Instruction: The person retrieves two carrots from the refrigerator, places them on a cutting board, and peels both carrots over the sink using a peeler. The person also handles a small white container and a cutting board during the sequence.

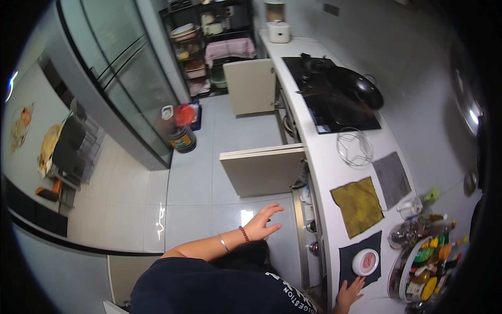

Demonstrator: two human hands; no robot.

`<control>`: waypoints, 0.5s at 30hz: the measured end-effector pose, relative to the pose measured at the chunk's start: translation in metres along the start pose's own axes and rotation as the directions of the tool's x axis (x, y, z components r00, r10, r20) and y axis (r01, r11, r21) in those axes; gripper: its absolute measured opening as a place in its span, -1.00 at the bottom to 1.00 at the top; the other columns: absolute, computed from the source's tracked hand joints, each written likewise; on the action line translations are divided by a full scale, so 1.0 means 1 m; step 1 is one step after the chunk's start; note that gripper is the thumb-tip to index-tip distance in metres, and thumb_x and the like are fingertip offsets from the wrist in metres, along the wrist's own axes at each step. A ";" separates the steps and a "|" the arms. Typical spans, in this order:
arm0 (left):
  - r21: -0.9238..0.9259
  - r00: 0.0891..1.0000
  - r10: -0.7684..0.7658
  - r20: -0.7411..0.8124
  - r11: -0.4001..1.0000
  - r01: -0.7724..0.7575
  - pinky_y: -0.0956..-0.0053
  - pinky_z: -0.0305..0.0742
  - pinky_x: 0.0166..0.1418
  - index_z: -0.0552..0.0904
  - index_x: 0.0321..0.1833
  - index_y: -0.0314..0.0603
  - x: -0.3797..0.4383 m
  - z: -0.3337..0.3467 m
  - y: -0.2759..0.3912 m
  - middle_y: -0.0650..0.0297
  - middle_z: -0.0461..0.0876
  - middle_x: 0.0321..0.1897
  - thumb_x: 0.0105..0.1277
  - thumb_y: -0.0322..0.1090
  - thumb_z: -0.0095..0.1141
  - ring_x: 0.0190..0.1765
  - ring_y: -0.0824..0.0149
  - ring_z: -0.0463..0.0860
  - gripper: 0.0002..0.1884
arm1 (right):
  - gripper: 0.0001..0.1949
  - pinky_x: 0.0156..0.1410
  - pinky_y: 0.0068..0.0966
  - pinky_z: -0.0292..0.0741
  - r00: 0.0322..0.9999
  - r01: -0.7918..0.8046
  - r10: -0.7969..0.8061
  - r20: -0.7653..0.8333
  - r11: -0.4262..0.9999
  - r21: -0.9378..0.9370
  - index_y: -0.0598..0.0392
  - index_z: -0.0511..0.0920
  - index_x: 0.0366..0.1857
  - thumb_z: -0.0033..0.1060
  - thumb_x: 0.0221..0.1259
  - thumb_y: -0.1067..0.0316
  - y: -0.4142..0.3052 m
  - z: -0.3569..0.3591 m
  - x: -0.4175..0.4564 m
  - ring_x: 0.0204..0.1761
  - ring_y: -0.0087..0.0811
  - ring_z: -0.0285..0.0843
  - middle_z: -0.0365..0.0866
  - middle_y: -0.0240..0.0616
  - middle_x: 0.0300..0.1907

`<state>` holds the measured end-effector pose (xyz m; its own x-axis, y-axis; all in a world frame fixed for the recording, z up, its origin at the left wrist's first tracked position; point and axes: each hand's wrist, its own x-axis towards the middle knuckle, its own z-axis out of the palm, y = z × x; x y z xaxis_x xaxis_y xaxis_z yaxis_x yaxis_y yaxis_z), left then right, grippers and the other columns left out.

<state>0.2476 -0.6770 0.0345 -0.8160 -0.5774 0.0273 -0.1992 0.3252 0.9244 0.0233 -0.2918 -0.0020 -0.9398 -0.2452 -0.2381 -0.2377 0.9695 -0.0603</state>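
My left hand (265, 224) is held out over the floor, fingers apart and nothing in it; a red beaded bracelet and a silver bangle circle its wrist. Beside it, low cabinet doors stand open under the white counter (329, 231). My right hand (349, 294) rests at the counter's near end, fingers spread, by a dark cloth (345, 262). Just past its fingertips sits a small round white container (365, 262) with a pinkish centre, lying on that cloth. Whether the fingers touch the container cannot be made out.
Open cabinet doors (262, 172) (251, 87) jut into the walkway. Along the counter lie a yellow-green cloth (357, 207), a grey cloth (392, 180), a wire rack (355, 147) and a black hob (337, 112) with a wok (355, 84). Bottles fill a white-rimmed tray (408, 271). A large jug (182, 139) stands on the floor.
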 end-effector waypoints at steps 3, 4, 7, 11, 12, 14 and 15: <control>-0.002 0.984 -0.076 -0.164 0.997 0.076 0.14 0.41 0.24 0.36 0.29 0.01 -0.024 -0.045 -0.020 0.06 0.16 0.36 0.23 -0.24 0.20 0.35 0.04 0.27 -0.45 | -0.27 0.35 0.31 0.01 0.946 0.132 -0.088 0.313 0.984 -0.121 -0.03 0.21 0.39 -0.05 0.22 -0.25 -0.005 -0.047 -0.011 0.47 -0.12 -0.02 0.09 -0.09 0.44; -0.014 0.972 -0.098 -0.214 0.995 0.097 0.13 0.41 0.25 0.37 0.28 0.01 -0.030 -0.059 -0.029 0.06 0.16 0.36 0.23 -0.24 0.20 0.35 0.03 0.26 -0.46 | -0.34 0.34 0.02 0.14 0.922 0.180 -0.143 0.360 0.981 -0.069 0.04 0.32 0.29 0.00 0.22 -0.18 -0.019 -0.061 -0.017 0.36 -0.07 0.17 0.28 -0.02 0.30; 0.001 0.937 -0.097 -0.334 0.995 0.104 0.15 0.35 0.29 0.40 0.25 -0.04 -0.040 -0.098 -0.056 0.03 0.17 0.35 0.21 -0.27 0.21 0.36 0.01 0.24 -0.48 | -0.44 0.33 -0.28 0.28 0.786 0.386 -0.460 0.412 0.887 0.252 0.12 0.46 0.17 0.10 0.19 -0.05 -0.090 -0.080 -0.027 0.19 0.03 0.41 0.51 0.08 0.10; 0.092 0.910 -0.084 -0.406 0.987 0.132 0.18 0.30 0.32 0.45 0.19 -0.09 -0.053 -0.171 -0.096 -0.02 0.19 0.33 0.17 -0.30 0.23 0.33 -0.02 0.27 -0.50 | -0.37 0.44 0.06 -0.02 0.580 0.530 -0.675 0.455 0.737 0.419 0.07 0.34 0.28 0.19 0.11 0.05 -0.251 -0.060 -0.020 0.38 -0.08 0.18 0.25 -0.06 0.35; 0.130 0.901 -0.094 -0.424 0.978 0.163 0.19 0.30 0.32 0.46 0.18 -0.09 -0.061 -0.197 -0.111 -0.02 0.19 0.33 0.16 -0.30 0.23 0.33 -0.03 0.28 -0.51 | -0.40 0.43 0.04 0.02 0.519 0.639 -0.754 0.403 0.655 0.402 0.08 0.38 0.23 0.21 0.09 0.05 -0.301 -0.050 -0.020 0.33 -0.07 0.25 0.33 -0.05 0.29; 0.159 0.870 -0.143 -0.472 0.957 0.244 0.20 0.31 0.31 0.50 0.14 -0.09 -0.071 -0.252 -0.141 -0.05 0.21 0.31 0.14 -0.31 0.25 0.29 -0.05 0.32 -0.54 | -0.41 0.43 0.01 0.05 0.429 0.784 -0.850 0.306 0.518 0.342 0.09 0.41 0.20 0.24 0.07 0.06 -0.405 -0.033 -0.027 0.29 -0.06 0.29 0.37 -0.04 0.25; 0.154 0.844 -0.165 -0.510 0.948 0.278 0.20 0.31 0.31 0.51 0.14 -0.09 -0.078 -0.281 -0.156 -0.06 0.21 0.31 0.13 -0.31 0.26 0.29 -0.06 0.32 -0.54 | -0.40 0.44 0.01 0.03 0.398 0.830 -0.878 0.265 0.468 0.305 0.09 0.40 0.21 0.25 0.06 0.07 -0.455 -0.023 -0.030 0.31 -0.05 0.27 0.35 -0.04 0.27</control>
<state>0.4946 -0.8928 -0.0050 -0.3791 -0.9231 0.0647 -0.4991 0.2629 0.8257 0.1542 -0.7258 0.0545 -0.0997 -0.9491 -0.2988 -0.8162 0.2498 -0.5210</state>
